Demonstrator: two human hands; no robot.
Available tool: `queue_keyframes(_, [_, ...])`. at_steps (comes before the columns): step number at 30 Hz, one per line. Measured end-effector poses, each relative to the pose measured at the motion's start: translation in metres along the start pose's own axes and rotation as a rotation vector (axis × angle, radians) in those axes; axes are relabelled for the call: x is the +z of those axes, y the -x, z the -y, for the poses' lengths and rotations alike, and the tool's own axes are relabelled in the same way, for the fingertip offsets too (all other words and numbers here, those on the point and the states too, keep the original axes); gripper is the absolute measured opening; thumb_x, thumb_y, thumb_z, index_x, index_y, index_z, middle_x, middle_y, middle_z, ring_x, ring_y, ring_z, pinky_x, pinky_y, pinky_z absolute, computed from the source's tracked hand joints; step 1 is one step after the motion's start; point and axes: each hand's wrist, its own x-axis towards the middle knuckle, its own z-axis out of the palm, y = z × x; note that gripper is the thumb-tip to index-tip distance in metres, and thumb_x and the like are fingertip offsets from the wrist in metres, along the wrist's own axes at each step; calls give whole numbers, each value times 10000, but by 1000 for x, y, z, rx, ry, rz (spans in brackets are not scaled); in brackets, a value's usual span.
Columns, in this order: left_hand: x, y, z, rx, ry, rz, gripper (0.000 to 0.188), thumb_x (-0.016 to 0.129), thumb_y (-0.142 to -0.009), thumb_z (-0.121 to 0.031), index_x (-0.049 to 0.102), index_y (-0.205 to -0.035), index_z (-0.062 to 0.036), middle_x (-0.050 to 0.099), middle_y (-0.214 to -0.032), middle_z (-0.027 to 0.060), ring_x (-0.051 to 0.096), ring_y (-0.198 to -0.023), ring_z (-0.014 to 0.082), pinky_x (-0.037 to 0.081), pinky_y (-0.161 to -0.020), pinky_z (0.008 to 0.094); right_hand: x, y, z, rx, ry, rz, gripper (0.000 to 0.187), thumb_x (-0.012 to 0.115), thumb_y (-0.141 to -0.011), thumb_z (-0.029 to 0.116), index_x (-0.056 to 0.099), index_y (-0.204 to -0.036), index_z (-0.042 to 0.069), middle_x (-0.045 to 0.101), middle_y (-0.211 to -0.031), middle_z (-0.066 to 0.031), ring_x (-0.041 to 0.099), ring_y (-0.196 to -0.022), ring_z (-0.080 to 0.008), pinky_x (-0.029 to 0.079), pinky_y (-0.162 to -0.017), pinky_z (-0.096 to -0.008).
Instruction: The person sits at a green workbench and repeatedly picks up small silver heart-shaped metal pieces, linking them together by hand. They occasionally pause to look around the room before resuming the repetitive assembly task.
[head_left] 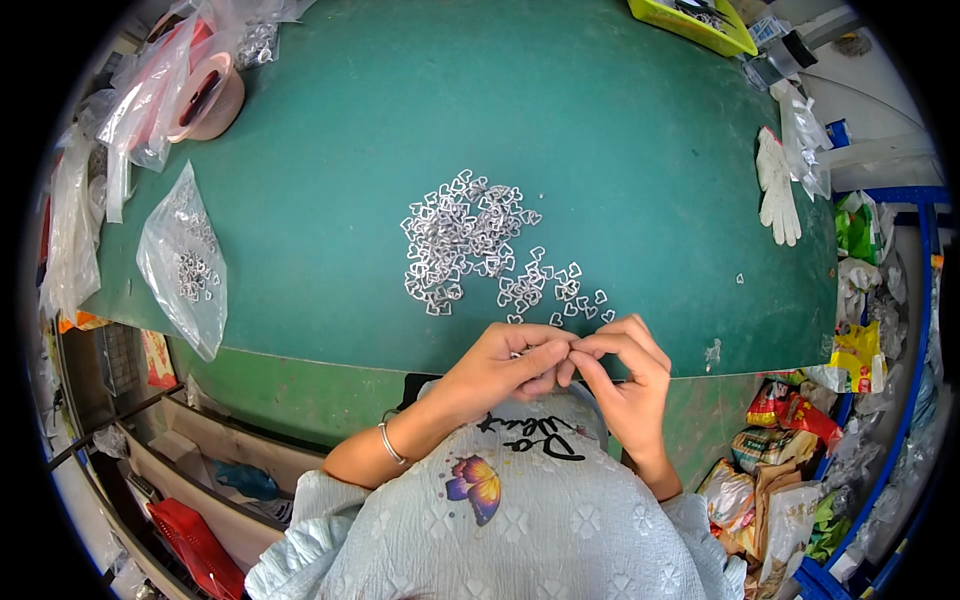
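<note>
My left hand [513, 362] and my right hand [626, 372] meet at the near edge of the green table, fingertips pinched together. Between the left fingers a bit of something small and silvery shows; the rest of it is covered. The right thumb and forefinger press against the left fingertips, and whatever they pinch is too small to name. Just beyond my hands lies a heap of small silver heart-shaped metal rings [450, 235], with a looser group of heart-shaped rings [535, 287] spreading from it toward my right hand.
At the left lies a clear plastic bag [180, 245] with small metal pieces inside. A pink bowl [215, 105] stands among plastic bags at the far left. The far right holds a yellow-green tray [700, 28]; a white glove [776, 190] lies by the right edge.
</note>
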Motion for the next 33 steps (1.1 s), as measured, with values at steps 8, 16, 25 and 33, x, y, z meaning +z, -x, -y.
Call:
queue_keyframes(8, [-14,1,13,-2,206,-140,185,514,-888,-145,593,-907,20,535,-737,63,362,-498,44,263,-409,170,8,-35,-57,-65,432,-121,186,647,-695,1,635,-878,31,555,-909,-81,486,-825,-245,391,-708,-330])
queue_keyframes(16, [-24,5,30,-11,370,-197,219,504,-902,-187,586,-853,10,451,-584,12,323,-444,48,234,-385,178,8,-39,-72,-115,515,-66,156,674,-672,43,630,-820,63,542,-934,-55,466,-869,-240,329,-740,-320])
queue_keyframes(25, [-16,0,38,70,158,-202,192,549,-873,-129,600,-993,12,455,-630,-24,334,-491,32,244,-418,172,12,0,-47,-416,140,-175,195,692,-592,-83,633,-763,-9,628,-763,-99,530,-688,-224,435,-616,-311])
queue_keyframes(33, [-3,3,35,234,-202,-169,180,647,-763,-18,644,-940,10,545,-714,-15,441,-613,23,358,-515,178,17,25,-41,-390,91,-214,233,694,-566,-86,643,-777,0,630,-775,-93,521,-686,-221,423,-608,-301])
